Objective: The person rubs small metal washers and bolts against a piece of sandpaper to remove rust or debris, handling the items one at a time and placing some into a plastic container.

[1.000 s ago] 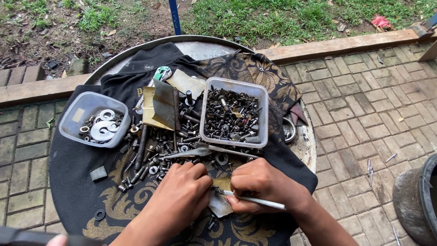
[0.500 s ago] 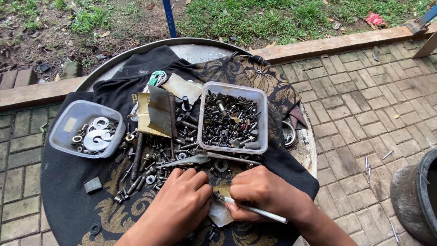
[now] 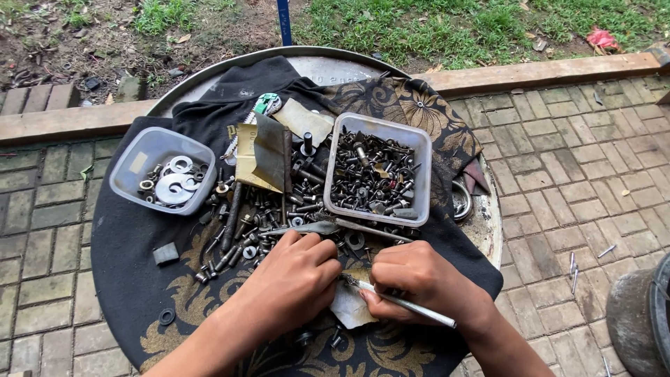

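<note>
- We find the right hand (image 3: 419, 283) closed around a long thin metal rod (image 3: 408, 304); its grip is clamped on the rod, whose free end sticks out to the right past the wrist.
- The rod's other end lies at the gap between the two hands, over a crumpled scrap of grey paper (image 3: 351, 307) on the cloth.
- We see the left hand (image 3: 293, 279) palm down with fingers curled over the loose hardware; whether its grip encloses any part, we cannot tell.
- A pile of loose bolts and nuts (image 3: 258, 223) lies just beyond the left hand, spread on a black patterned cloth (image 3: 139, 279).
- The cloth covers a round metal desk (image 3: 488, 223), which stands on brick paving (image 3: 579, 167).
- A square clear tub of small dark fasteners (image 3: 377, 174) sits beyond the right hand, well filled.
- A second clear tub holding washers (image 3: 162, 171) stands at the left, apart from the pile.
- Folded pieces of card (image 3: 262, 153) lie between the two tubs.
- A small dark block (image 3: 165, 253) and a single black washer (image 3: 167, 316) rest on the cloth at the left, away from both hands.
</note>
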